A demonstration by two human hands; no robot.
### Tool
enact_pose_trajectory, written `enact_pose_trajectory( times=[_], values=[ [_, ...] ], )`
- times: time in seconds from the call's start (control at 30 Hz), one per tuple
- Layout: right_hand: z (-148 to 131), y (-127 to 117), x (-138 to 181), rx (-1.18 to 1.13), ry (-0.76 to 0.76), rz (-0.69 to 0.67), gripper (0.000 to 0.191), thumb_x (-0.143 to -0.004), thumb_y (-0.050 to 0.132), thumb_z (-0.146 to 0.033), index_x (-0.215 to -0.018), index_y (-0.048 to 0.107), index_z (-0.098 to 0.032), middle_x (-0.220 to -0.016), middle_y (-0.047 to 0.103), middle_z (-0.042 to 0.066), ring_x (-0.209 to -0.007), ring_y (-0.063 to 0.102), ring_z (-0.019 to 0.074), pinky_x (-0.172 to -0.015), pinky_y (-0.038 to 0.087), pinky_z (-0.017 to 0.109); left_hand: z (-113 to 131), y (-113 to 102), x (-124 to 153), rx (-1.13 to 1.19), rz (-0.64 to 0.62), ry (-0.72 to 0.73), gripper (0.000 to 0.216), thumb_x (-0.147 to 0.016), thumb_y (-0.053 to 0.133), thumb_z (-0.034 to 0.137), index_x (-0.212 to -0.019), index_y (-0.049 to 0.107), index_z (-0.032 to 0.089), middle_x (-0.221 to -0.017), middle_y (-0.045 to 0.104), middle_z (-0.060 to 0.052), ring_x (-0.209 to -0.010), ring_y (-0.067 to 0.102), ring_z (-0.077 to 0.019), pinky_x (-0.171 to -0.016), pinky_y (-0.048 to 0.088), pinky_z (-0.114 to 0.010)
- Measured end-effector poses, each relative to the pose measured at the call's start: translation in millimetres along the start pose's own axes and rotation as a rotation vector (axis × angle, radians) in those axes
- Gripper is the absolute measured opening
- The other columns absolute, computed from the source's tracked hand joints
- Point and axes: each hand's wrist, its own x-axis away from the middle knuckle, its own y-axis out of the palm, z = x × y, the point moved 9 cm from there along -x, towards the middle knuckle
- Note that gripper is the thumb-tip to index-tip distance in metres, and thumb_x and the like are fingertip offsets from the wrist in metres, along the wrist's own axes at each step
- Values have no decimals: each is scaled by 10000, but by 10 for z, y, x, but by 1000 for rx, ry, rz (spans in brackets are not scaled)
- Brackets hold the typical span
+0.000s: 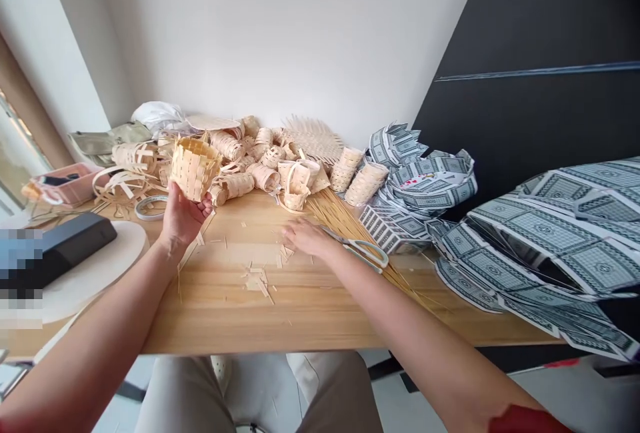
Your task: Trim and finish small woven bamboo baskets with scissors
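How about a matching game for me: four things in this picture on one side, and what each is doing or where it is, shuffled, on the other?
Column one
1. Left hand
2. Right hand
3. Scissors
4. Tape roll

Column two
A. Lying alongside the right forearm
B. Low at the table, near pale scraps
C. On the table, to the left of the held basket
D. Holding up a basket

Right pairs: 1-D, 2-B, 3-A, 4-C

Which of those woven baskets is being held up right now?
The basket gripped from below by the left hand; neither hand holds any other.
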Motion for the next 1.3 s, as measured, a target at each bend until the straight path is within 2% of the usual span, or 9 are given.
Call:
enact_pose_trajectory(
  times=[0.1,0.23,0.33,0.43,0.67,0.9,1.0,1.1,1.3],
  values=[
    [-11,68,35,-4,8,23,343,-959,349,-281,-1162,575,-121,-1158,593,149,-1148,489,227,-972,341,334,3,-6,7,-23,-3,-9,467,-845,403,556,-1049,560,167,-705,632,-70,-565,586,-134,-489,508,-217],
    [-97,77,293,-14,36,70,400,-974,282,-376,-1213,523,-164,-1213,574,96,-1128,508,171,-916,373,250,34,9,18,-19,3,10,467,-818,463,554,-1099,548,190,-760,649,-60,-581,595,-132,-497,513,-213],
    [150,22,432,29,190,116,423,-971,270,-348,-1133,569,-97,-1115,616,162,-1049,561,237,-880,401,315,28,16,25,0,13,-3,440,-864,383,532,-1097,555,201,-779,656,-54,-589,597,-131,-498,514,-211],
    [468,33,464,80,322,128,375,-948,350,-308,-1019,617,-55,-1017,636,212,-989,586,276,-864,415,359,13,7,26,7,23,-23,453,-885,318,526,-1064,570,195,-754,655,-59,-587,594,-136,-499,517,-216],
    [842,75,281,117,444,171,310,-930,458,-362,-1097,569,-126,-1148,577,104,-1076,535,223,-937,405,450,-8,47,31,4,4,-26,429,-871,376,515,-1077,574,195,-791,660,-62,-583,589,-135,-491,517,-218],
    [973,66,-48,103,427,190,284,-910,504,-354,-1109,564,-160,-1166,557,87,-1052,538,219,-906,437,444,-89,56,20,-14,-66,-49,478,-715,648,491,-1096,562,214,-866,676,-49,-640,634,-153,-533,541,-224],
    [967,73,-122,106,455,189,312,-907,503,-369,-1124,553,-151,-1170,552,90,-1054,536,228,-905,431,458,-107,52,15,-26,-77,-61,493,-702,658,495,-1095,563,212,-834,681,-58,-634,640,-159,-538,544,-224],
    [827,76,-72,107,453,174,316,-912,487,-372,-1115,555,-139,-1170,553,98,-1071,525,231,-924,407,459,-105,53,20,-22,-60,-71,444,-744,611,495,-1077,574,204,-819,682,-61,-623,641,-158,-532,544,-222],
    [303,55,272,75,263,146,311,-932,414,-365,-1050,594,-141,-1083,611,115,-1016,551,196,-897,388,288,-91,77,36,-7,-45,-71,433,-753,609,477,-1082,573,198,-845,678,-55,-624,640,-157,-527,546,-228]
  ],
)
